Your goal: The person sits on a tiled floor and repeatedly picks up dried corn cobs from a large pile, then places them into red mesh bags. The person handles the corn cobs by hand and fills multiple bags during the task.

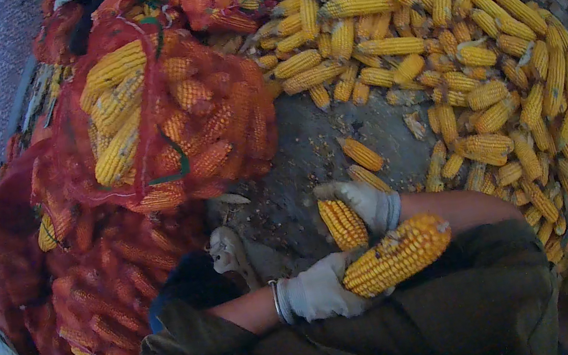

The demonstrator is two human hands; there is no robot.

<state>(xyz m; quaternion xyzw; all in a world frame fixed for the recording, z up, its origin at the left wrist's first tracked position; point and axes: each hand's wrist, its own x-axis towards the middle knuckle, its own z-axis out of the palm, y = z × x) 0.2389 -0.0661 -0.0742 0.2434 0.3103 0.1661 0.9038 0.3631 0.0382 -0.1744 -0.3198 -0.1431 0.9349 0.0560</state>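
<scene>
My left hand (322, 289), in a pale knit work glove, grips the end of a large yellow ear of corn (398, 257) just above my lap. Beyond it my right hand (369, 202), gloved alike, is closed around a second, shorter-looking ear of corn (342, 223). The near end of this second ear is close to the ear in my left hand; whether they touch I cannot tell. Fingers of both hands are partly hidden. Past my right hand, one loose ear (362, 153) lies on the ground, with another ear (369, 178) partly behind the glove.
A large heap of husked corn ears (407, 36) curves from the back round to the right. An open-topped red mesh sack (219, 132) full of ears stands front left, with more filled sacks (126, 285) beside and behind it. Loose kernels dot the grey ground (305, 134).
</scene>
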